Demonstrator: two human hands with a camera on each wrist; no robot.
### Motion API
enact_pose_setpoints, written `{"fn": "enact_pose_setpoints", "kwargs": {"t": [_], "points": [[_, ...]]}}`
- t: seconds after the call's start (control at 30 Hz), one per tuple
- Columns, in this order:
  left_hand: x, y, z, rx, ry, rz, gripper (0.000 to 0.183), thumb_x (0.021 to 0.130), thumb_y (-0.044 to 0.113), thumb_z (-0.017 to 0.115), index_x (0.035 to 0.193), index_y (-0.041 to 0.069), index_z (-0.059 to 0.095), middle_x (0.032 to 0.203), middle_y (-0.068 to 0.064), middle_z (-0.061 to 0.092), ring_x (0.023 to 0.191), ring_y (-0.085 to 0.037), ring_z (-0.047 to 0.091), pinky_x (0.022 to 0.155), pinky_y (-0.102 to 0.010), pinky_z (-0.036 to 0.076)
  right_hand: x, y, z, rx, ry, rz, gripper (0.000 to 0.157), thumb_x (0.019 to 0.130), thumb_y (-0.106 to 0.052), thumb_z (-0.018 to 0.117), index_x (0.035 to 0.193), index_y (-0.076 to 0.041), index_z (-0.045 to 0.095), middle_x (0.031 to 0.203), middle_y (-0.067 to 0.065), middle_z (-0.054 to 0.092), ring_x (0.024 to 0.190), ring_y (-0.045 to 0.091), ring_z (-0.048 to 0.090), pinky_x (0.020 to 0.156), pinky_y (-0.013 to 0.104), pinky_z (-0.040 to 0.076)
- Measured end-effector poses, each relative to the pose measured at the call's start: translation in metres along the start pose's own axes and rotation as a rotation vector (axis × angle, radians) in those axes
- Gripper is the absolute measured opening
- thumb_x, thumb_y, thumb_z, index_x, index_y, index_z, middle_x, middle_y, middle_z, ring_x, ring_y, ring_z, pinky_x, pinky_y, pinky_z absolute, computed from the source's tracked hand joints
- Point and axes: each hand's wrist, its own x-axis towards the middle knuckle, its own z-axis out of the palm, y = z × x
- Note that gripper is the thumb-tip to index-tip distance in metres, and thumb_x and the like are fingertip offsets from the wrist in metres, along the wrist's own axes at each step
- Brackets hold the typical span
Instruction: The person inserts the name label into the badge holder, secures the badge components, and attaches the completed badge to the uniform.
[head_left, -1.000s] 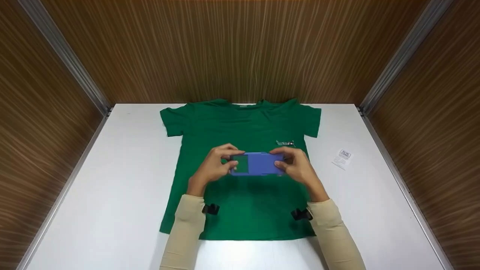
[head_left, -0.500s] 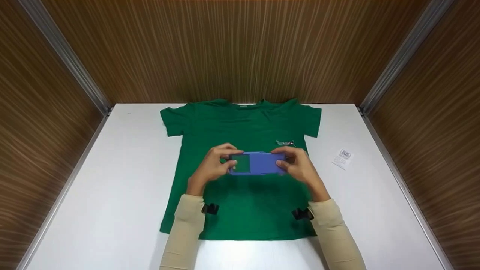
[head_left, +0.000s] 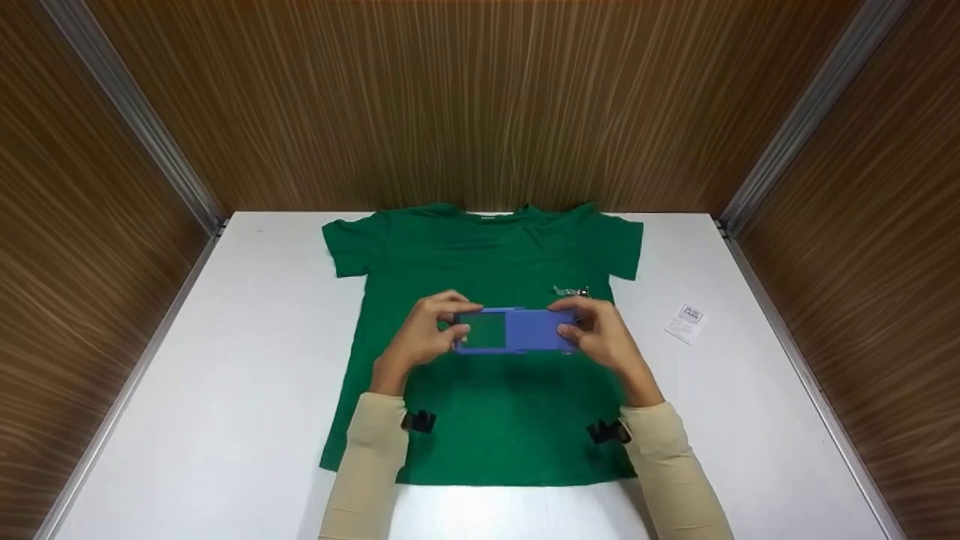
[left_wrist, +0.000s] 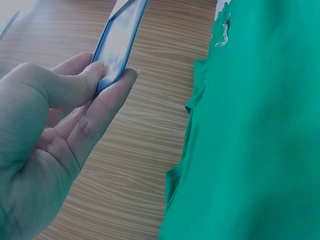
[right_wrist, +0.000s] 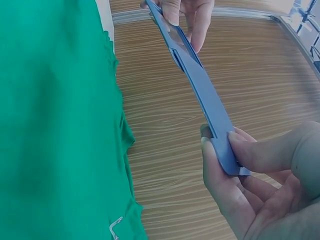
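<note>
Between both hands, above a green T-shirt (head_left: 480,420), hangs a blue-violet sliding card holder (head_left: 534,330), held lengthwise. My left hand (head_left: 421,335) pinches its left end, a frame with a see-through window (left_wrist: 116,42), between thumb and fingers. Its solid right part is pinched by my right hand (head_left: 604,337), thumb on the near face and fingers behind, as the right wrist view shows. The two parts overlap near the middle and are drawn partly apart. A small clip with a clear strap (head_left: 572,291) lies on the shirt just beyond my right hand.
A white printed card (head_left: 685,323) lies on the white table (head_left: 210,375), right of the shirt. Wood-patterned walls (head_left: 480,105) enclose the back and both sides, with metal rails (head_left: 814,105) in the corners.
My hands have moved slightly apart, the left leftward and the right rightward. The holder has lengthened and its open window section shows wider. The head view has shifted a little.
</note>
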Motion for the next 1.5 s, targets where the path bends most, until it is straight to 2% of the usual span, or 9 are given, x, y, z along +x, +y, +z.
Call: {"fn": "enact_pose_setpoints", "kwargs": {"t": [0.27,0.53,0.77,1.0,1.33,1.5], "points": [[0.000,-0.002,-0.001,0.025,0.013,0.017,0.032,0.095,-0.002,0.069,0.125,0.009,0.075,0.117,-0.008,0.069,0.099,-0.026,0.065,0.086,-0.037,0.059,-0.001,0.001,0.000,0.014,0.003,0.007,0.030,0.097,0.004,0.065,0.125,-0.004,0.072,0.123,0.025,0.071,0.094,0.033,0.070,0.083,0.044,0.058],[0.000,-0.002,-0.001,0.003,0.005,-0.007,0.032,0.096,-0.002,0.067,0.125,0.009,0.075,0.118,-0.011,0.068,0.093,-0.021,0.067,0.073,-0.027,0.059,-0.001,0.004,-0.001,0.006,0.008,-0.001,0.031,0.097,0.006,0.064,0.126,-0.003,0.071,0.128,0.025,0.069,0.095,0.033,0.069,0.084,0.043,0.057],[0.000,-0.002,-0.002,0.003,0.006,-0.010,0.033,0.096,-0.002,0.068,0.125,0.011,0.076,0.117,-0.009,0.068,0.095,-0.022,0.068,0.077,-0.034,0.061,0.000,0.006,0.000,0.024,0.013,0.016,0.030,0.096,0.005,0.064,0.125,-0.003,0.071,0.125,0.025,0.071,0.095,0.032,0.070,0.081,0.033,0.056],[0.000,-0.003,-0.004,0.021,0.024,-0.024,0.031,0.096,-0.001,0.069,0.124,0.011,0.076,0.118,-0.014,0.069,0.096,-0.022,0.066,0.078,-0.032,0.060,0.000,0.007,0.000,0.020,0.013,0.023,0.030,0.097,0.005,0.063,0.126,-0.002,0.070,0.125,0.027,0.070,0.095,0.034,0.069,0.082,0.041,0.057],[-0.002,-0.004,-0.008,0.021,0.033,-0.041,0.031,0.096,-0.002,0.068,0.124,0.010,0.076,0.117,-0.011,0.069,0.095,-0.023,0.065,0.078,-0.037,0.061,0.001,0.008,-0.005,0.018,0.012,0.012,0.031,0.098,0.006,0.061,0.127,-0.002,0.069,0.128,0.028,0.068,0.099,0.035,0.067,0.085,0.041,0.055],[-0.003,-0.007,-0.011,0.028,0.041,-0.035,0.033,0.096,-0.001,0.069,0.126,0.011,0.075,0.118,-0.010,0.069,0.097,-0.022,0.065,0.077,-0.031,0.060,0.001,0.009,-0.006,0.036,0.007,0.023,0.031,0.098,0.005,0.061,0.127,-0.003,0.069,0.129,0.026,0.068,0.101,0.037,0.067,0.091,0.047,0.056]]}}
